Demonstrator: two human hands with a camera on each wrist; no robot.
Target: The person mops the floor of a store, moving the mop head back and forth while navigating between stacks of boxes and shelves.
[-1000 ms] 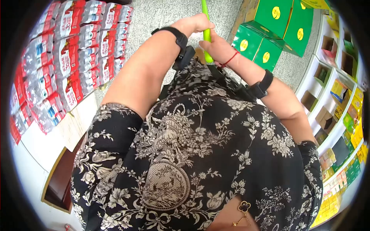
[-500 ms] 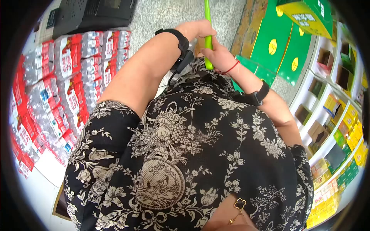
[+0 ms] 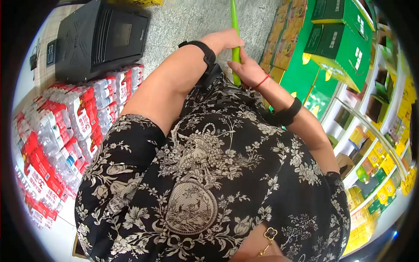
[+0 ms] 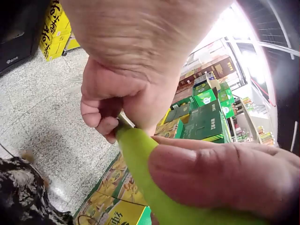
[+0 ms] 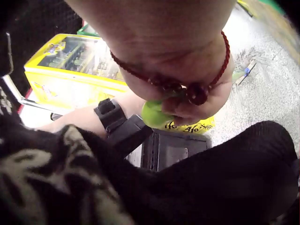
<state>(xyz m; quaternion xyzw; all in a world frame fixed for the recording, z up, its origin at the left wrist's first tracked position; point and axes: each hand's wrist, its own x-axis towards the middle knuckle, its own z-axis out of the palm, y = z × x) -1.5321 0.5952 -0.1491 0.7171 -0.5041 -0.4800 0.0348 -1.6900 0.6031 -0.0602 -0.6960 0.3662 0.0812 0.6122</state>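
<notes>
A long bright green handle (image 3: pixel 234 19) runs up from the waist in the head view. The left hand (image 3: pixel 223 39) curls round it higher up, and just below, the right hand (image 3: pixel 250 72), with a red string bracelet, grips it near its lower end. The left wrist view has the left hand (image 4: pixel 126 89) at the dark-banded part of the green handle (image 4: pixel 145 164), with the other hand's thumb lying along it. In the right wrist view the rounded green end (image 5: pixel 155 115) pokes out of the right hand (image 5: pixel 201 105); thin strands (image 5: pixel 251 58) with a blue piece lie beyond.
Packs of red-labelled bottles (image 3: pixel 83 118) and a black cabinet (image 3: pixel 102 39) stand at left. Green cartons (image 3: pixel 336 46) and stocked shelves (image 3: pixel 371 144) line the right. Speckled floor (image 3: pixel 187 19) lies between. A yellow glass-topped freezer (image 5: pixel 75 70) shows in the right wrist view.
The head view has shifted: the black cabinet has come fully in at upper left, and the bottle packs and cartons sit lower. Both hands still grip the handle, slightly lower in the picture.
</notes>
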